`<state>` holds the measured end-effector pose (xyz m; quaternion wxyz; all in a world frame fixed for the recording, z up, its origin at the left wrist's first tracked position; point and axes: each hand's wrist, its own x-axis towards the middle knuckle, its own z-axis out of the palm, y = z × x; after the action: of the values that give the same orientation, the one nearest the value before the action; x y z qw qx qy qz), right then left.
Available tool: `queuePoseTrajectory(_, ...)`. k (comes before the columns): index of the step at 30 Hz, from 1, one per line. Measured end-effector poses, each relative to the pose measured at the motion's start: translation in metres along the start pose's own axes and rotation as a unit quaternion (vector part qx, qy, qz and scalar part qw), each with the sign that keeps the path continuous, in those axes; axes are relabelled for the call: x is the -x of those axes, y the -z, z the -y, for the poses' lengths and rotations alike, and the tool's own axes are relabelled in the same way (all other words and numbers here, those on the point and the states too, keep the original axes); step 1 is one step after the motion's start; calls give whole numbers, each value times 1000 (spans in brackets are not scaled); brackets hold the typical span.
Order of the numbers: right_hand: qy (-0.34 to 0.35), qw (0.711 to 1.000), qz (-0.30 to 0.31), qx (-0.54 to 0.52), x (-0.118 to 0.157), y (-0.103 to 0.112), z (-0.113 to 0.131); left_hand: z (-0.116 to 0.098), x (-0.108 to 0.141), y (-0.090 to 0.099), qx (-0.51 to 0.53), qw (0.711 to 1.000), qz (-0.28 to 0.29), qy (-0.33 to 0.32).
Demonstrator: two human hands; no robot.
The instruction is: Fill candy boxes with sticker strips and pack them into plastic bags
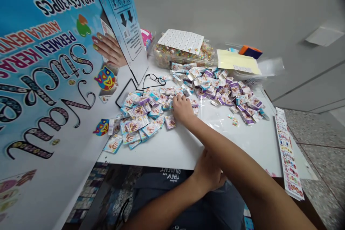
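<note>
Small printed boxes (137, 122) in white, blue and purple lie heaped on the white table (167, 151). My right hand (183, 107) reaches across to this left pile, its fingers bent down on the boxes at its right edge; whether it grips one is hidden. Near the front edge of the table, under my right forearm, is my left hand (208, 172); its fingers are partly covered and what it may hold cannot be made out. A second heap of similar boxes (223, 88) spreads over the back right. Colourful small pieces (233, 120) lie on clear plastic.
A large printed carton (54, 79) stands at the left. Black glasses (154, 80) lie behind the left pile. Along the back are a clear tub (172, 57) of colourful pieces and a yellow sheet (237, 61). Sticker strips (288, 154) hang over the right edge.
</note>
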<state>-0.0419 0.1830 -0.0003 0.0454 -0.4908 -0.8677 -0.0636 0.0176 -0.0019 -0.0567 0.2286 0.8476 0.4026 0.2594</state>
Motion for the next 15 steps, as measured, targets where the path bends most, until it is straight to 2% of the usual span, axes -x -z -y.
queuePoseTrajectory(4, 0, 1000, 2, -16, 1, 7, -9, 2, 3, -3, 10, 1000, 5, -5)
queuePoseTrajectory(8, -10, 996, -3, -87, 13, 31, -25, 3, 5, -7, 2, 1000, -12, 16)
queuePoseTrajectory(12, 21, 975, 61, -213, 48, 56, -45, 1, 6, -6, -36, 999, -29, 22)
queuePoseTrajectory(15, 7, 953, 73, -293, 81, 57, -55, 0, 5, -6, -46, 998, -28, 28)
